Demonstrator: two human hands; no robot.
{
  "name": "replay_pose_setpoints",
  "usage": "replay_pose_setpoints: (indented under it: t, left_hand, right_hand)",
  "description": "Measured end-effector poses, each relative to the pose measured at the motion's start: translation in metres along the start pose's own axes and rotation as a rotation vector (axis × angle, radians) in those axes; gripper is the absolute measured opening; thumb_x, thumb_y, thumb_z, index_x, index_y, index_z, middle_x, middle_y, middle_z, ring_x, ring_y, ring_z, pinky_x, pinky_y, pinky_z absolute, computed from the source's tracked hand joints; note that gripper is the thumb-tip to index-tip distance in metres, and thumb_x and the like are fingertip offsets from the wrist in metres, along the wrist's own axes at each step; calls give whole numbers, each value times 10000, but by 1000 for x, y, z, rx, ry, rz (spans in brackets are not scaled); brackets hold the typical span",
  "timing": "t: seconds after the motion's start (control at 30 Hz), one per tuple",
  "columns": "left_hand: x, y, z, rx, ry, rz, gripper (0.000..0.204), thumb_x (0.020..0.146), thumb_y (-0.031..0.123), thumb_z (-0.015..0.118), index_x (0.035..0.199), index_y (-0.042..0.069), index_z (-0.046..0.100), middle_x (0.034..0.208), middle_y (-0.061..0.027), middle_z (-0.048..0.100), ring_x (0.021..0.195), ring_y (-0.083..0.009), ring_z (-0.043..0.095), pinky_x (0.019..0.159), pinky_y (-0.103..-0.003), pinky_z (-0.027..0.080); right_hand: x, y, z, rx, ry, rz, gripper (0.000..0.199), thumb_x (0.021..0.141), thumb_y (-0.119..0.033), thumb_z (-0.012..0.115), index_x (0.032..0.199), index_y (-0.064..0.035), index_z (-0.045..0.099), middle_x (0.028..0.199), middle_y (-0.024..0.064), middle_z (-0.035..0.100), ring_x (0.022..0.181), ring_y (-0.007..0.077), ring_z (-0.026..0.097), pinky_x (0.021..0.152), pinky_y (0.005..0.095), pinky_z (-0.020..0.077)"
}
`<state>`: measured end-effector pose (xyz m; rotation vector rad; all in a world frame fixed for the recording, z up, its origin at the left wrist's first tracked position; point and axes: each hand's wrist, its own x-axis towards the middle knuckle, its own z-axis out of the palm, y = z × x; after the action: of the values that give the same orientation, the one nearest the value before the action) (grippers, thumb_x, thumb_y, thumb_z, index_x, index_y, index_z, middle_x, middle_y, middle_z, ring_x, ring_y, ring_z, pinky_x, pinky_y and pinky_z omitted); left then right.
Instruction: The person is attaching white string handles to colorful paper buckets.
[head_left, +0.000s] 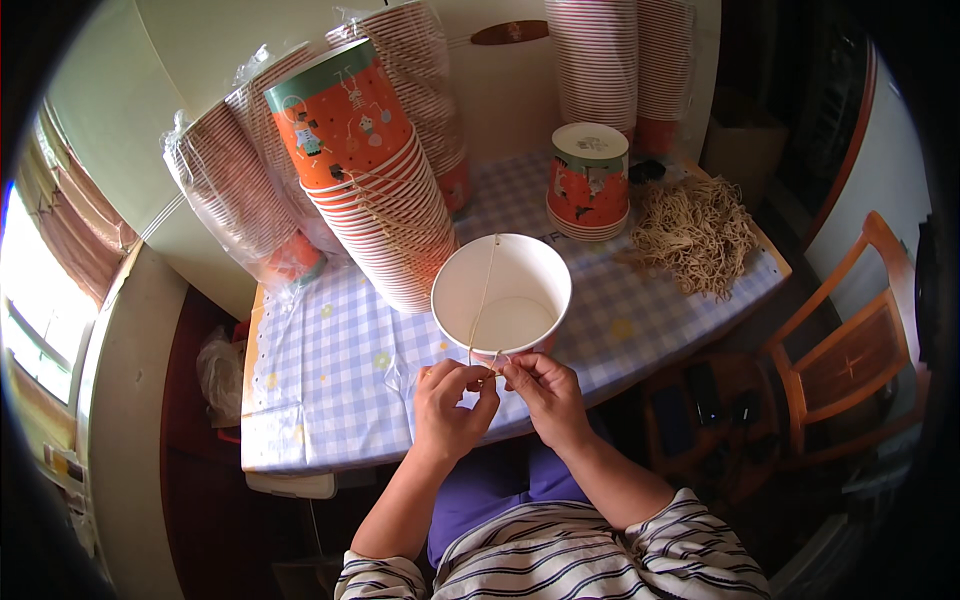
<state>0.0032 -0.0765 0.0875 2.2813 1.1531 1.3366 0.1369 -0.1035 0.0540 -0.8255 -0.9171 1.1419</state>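
A white-lined paper bucket (545,290) stands with its open mouth up near the table's front edge. A thin tan string (487,283) runs from the bucket's far rim across the mouth to the near rim. At that near rim, my left hand (450,408) pinches the string between thumb and fingers. My right hand (550,398) is closed beside it, with thumb and fingertips pinching the string's end close to the rim. The fingertips of both hands almost meet. Whether a knot is formed there is too small to tell.
Left of the bucket leans a tall stack of orange buckets (385,215) with strings. Wrapped bucket stacks (235,190) stand behind. Upside-down buckets (590,185) and a heap of tan strings (695,235) lie right on the checked tablecloth (340,400). A wooden chair (845,350) stands right.
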Motion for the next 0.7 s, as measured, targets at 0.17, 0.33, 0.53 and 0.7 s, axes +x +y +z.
replay_pose_setpoints:
  t: [0.17, 0.33, 0.53, 0.7]
  left_hand:
    - [0, 0, -1, 15, 14, 7, 127, 665, 43, 701, 758, 107, 642, 643, 17, 572, 548, -138, 504, 624, -289, 367]
    - [0, -1, -2, 21, 10, 26, 121, 676, 14, 697, 764, 81, 648, 659, 4, 604, 552, -120, 495, 622, -270, 377]
    - [-2, -2, -2, 22, 27, 33, 131, 673, 40, 708, 765, 110, 646, 662, 27, 588, 545, -131, 503, 638, -292, 374]
    - [-3, -5, -3, 60, 13, 74, 153, 685, 9, 711, 806, 86, 658, 697, 0, 624, 564, -123, 530, 637, -278, 384]
  right_hand:
    - [1, 4, -2, -14, 28, -8, 210, 911, -199, 597, 958, 4, 626, 786, -8, 619, 722, 43, 543, 668, 193, 451]
    - [1, 2, -2, 9, 35, 18, 205, 904, -181, 604, 991, 3, 622, 841, 5, 627, 749, 62, 527, 708, 205, 441]
    - [0, 0, 0, 19, 49, 12, 193, 902, -186, 603, 997, -20, 628, 831, -7, 626, 738, 51, 521, 655, 190, 414]
    - [-6, -6, 4, 171, -50, 189, 192, 907, -143, 593, 1035, 0, 608, 859, 12, 627, 808, 83, 577, 782, 241, 477]
